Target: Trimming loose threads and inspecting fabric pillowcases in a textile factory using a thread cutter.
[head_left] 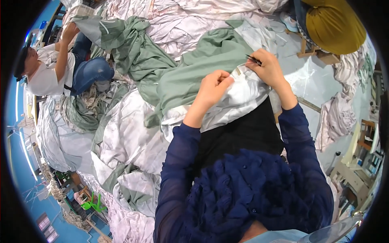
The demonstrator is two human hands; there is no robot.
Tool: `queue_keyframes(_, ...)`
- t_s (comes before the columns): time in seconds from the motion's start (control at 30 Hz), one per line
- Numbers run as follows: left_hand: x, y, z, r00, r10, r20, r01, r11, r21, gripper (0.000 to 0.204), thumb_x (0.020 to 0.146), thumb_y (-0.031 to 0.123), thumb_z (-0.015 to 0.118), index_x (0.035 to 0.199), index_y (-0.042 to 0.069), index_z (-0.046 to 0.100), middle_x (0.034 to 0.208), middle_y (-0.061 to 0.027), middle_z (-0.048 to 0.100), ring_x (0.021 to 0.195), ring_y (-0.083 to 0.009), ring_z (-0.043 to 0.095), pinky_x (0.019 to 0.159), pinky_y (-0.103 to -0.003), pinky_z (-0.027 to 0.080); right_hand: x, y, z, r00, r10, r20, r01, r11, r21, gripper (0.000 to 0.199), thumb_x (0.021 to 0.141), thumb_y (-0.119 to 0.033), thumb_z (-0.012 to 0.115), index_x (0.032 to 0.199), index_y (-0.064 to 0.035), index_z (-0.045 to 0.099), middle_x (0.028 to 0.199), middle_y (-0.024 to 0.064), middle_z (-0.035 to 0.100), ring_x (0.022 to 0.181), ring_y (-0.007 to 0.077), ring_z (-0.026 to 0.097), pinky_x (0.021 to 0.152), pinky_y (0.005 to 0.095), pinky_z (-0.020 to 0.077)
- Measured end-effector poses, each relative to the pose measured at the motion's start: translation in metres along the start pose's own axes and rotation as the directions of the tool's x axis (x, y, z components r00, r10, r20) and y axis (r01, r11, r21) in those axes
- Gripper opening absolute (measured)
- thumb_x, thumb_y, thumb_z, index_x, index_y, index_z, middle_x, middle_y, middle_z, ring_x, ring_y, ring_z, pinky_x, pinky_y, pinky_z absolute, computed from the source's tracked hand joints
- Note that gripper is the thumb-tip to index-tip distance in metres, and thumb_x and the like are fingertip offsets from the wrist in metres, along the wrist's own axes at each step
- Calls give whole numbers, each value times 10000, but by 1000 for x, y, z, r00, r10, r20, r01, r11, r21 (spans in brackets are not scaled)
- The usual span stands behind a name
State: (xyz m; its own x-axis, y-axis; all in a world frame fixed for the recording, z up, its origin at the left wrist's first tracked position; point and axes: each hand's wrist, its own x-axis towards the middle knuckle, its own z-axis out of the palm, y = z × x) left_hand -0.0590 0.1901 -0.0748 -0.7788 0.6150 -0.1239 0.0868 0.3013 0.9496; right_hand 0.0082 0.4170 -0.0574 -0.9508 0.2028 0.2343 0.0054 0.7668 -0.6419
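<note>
A: Dial centred on the hands, twelve pointing away from the wearer; where's the cloth?

B: The green-and-white cloth lies over the black-clad lap, spreading from eight round to twelve; its white side shows along the near edge.

A: And the fingers?

B: On the left hand, thumb and forefinger are drawn narrow on the white edge, just beside a small tan strip; on the right hand, they close round a small dark tool and meet the same edge.

A: How would it handle?

B: Soft and limp, I'd judge, from those loose folds; light at the edge, but its spread could make it drag; not fragile, though the pointed tool could snag it; I'd pinch the edge either side of the strip and keep it taut.

A: Edges, room?

B: Pale heaped fabric crowds ten to twelve; a white heap sits at eight; a co-worker near nine holds up green fabric, whether the same piece I cannot tell; the widest visible floor is at three, with a wooden stool past two.
</note>
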Motion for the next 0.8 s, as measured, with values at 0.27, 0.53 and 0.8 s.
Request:
queue_keyframes(0.27, 3, -4, -5, 863, -292, 412, 498, 628, -598, 134, 806, 9, 731, 914, -32, 663, 802, -14, 646, 640, -58, 544, 574, -206, 434, -30, -60, 10, 973, 23, -230, 7, 992, 128, 336, 707, 70, 746, 1016, -35, 668, 918, 67, 601, 693, 184, 553, 623, 292, 469)
queue_keyframes(0.53, 5, -21, -10, 854, -214, 475, 505, 561, -656, 153, 833, 44, 727, 948, -49, 685, 829, -40, 679, 680, -76, 605, 609, -220, 486, -37, -53, 37, 1000, -3, 3, 2, 969, 246, 242, 737, 40, 749, 960, 14, 656, 845, 63, 589, 648, 186, 555, 604, 276, 460)
queue_keyframes(0.8, 9, -40, -13, 804, -273, 528, 592, 446, -671, 183, 875, 106, 696, 964, -54, 692, 849, -65, 701, 705, -99, 641, 634, -236, 516, -45, -44, 40, 986, 109, -127, -60, 938, 340, 62, 891, -36, 650, 861, -7, 604, 812, 34, 592, 596, 100, 494, 540, 245, 392)
